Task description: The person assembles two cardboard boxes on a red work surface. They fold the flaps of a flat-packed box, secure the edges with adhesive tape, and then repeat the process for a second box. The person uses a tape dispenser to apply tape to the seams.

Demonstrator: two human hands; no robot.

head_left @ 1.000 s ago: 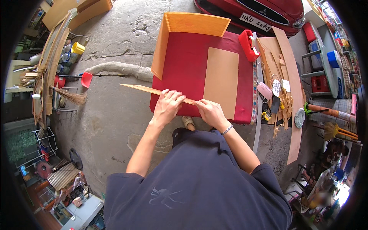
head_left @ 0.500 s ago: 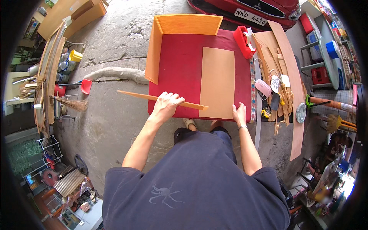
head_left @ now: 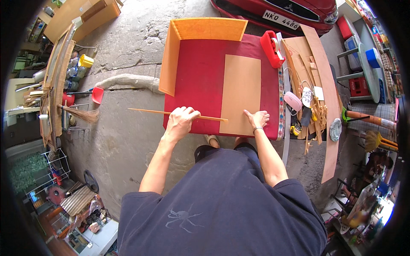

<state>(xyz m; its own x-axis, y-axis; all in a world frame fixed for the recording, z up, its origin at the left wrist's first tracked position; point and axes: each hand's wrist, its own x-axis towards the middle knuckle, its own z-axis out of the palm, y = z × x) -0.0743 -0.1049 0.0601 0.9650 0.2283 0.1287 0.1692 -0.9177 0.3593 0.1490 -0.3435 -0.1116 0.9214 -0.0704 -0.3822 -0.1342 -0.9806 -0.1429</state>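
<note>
My left hand (head_left: 182,122) is closed round a thin wooden board (head_left: 142,111), which shows nearly edge-on and reaches out to both sides of the fist. It hovers at the near edge of the red-covered table (head_left: 198,72). My right hand (head_left: 258,119) rests with fingers spread on the near right corner of a flat brown rectangular panel (head_left: 241,85). That panel lies on the red cloth. Two orange-brown wooden panels stand upright at the table's far left corner: one along the left side (head_left: 168,64), the other along the back (head_left: 209,30).
A red tape dispenser (head_left: 270,49) sits at the far right of the table. Beyond it are wood strips (head_left: 315,123), a pink computer mouse (head_left: 293,101) and a tape measure (head_left: 295,129). A red car (head_left: 290,10) stands behind; a broom (head_left: 81,114) is at left.
My right hand has shifted left onto the brown panel's near corner, its fingers now spread. The board in my left hand has tilted and looks thinner, with its ends slightly further left.
</note>
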